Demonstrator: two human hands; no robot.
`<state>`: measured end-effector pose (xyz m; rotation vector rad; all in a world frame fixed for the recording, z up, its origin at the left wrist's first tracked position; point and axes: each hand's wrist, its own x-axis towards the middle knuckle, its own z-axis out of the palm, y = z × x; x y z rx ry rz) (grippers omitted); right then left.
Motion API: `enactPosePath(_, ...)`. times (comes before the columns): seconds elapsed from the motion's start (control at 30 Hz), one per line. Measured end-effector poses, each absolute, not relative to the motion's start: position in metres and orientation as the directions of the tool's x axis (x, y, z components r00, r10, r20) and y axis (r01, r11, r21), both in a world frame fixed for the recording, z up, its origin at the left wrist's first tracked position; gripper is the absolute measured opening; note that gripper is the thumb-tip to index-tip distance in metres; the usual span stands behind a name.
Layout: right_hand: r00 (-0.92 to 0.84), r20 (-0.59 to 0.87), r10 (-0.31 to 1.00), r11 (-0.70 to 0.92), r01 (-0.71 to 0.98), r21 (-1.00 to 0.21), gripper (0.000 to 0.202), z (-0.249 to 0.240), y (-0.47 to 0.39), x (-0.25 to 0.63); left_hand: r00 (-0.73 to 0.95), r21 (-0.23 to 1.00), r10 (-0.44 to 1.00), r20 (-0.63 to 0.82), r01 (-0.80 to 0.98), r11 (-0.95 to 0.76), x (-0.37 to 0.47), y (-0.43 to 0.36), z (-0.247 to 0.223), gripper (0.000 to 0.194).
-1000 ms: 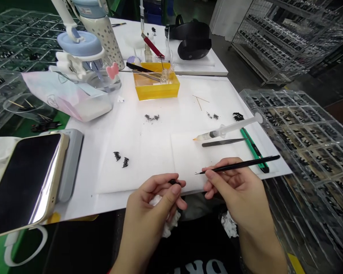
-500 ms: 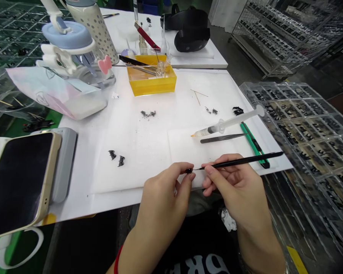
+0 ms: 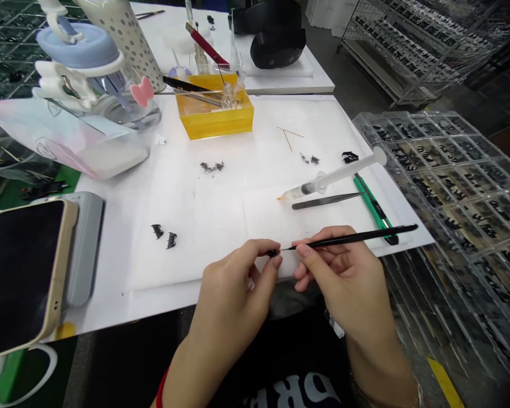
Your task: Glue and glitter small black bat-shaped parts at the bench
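Note:
My left hand (image 3: pixel 238 289) pinches a small black part (image 3: pixel 272 253) between thumb and forefinger, over the front edge of the white work surface. Its exact shape is mostly hidden by the fingertips. My right hand (image 3: pixel 344 277) is closed round a thin black-handled brush (image 3: pixel 357 237), held like a pen. The fine tip of the brush reaches the small black part, or nearly so; I cannot tell if they touch. To the left lie two small black winged pieces (image 3: pixel 171 240). Beyond my right hand rest a syringe (image 3: pixel 323 182) with an orange tip and grey tweezers (image 3: pixel 327 200).
A green utility knife (image 3: pixel 372 204) lies at the right edge. Farther back stands a yellow box (image 3: pixel 216 123) with tools and a small bottle. A phone (image 3: pixel 23 272) and a plastic pouch (image 3: pixel 68 139) are at left. Trays of black parts (image 3: pixel 442 170) stand at right.
The whole view has shifted slightly, so things sit a little farther left. Both hands keep their hold on the black part and the brush, with no clear movement between them.

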<state>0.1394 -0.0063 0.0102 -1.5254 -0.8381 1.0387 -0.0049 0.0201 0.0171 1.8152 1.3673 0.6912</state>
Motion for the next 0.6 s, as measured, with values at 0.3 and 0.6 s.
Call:
enactPosePath(0.3, 0.359, -0.176, 0.917, -0.184, -0.011, -0.983, 0.017, 0.0106, -0.006, 0.1406, 0.212, 0.824, 0.977, -0.03, 0.559, -0.096, -0.0024, 0.0183, 0.0162, 0.013)
enactPosePath(0.6, 0.364, -0.189, 0.912, -0.2, -0.007, -0.98, 0.017, 0.0104, -0.007, 0.1409, 0.211, 0.827, 0.975, -0.077, 0.56, -0.055, -0.0013, 0.0212, 0.0158, 0.011)
